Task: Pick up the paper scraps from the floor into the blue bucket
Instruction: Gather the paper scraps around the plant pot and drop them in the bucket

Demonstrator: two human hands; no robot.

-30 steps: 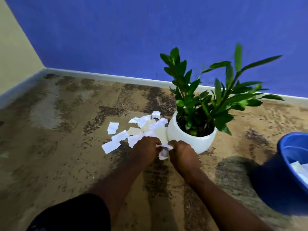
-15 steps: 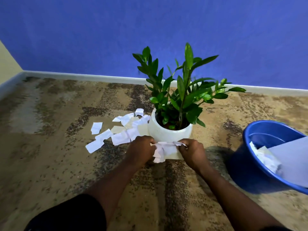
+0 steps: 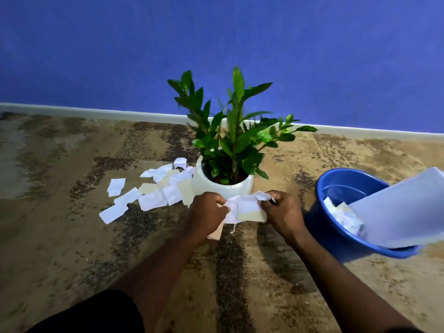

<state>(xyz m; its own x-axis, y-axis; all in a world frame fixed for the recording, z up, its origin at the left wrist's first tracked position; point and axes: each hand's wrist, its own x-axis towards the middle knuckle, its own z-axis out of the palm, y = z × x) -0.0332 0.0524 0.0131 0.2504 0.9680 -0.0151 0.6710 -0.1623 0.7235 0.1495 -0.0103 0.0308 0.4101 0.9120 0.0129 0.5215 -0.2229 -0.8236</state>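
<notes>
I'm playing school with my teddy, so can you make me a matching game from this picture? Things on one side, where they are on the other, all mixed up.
Things
1. white plant pot
2. blue bucket
3. loose scraps
4. bunch of scraps

Places
A. held between the left hand and the right hand
B. right of the hands, with paper inside
C. spread on the floor left of the pot
D. just behind the hands, holding a green plant

Pairs: 1-D, 2-B, 3-C, 4-A
</notes>
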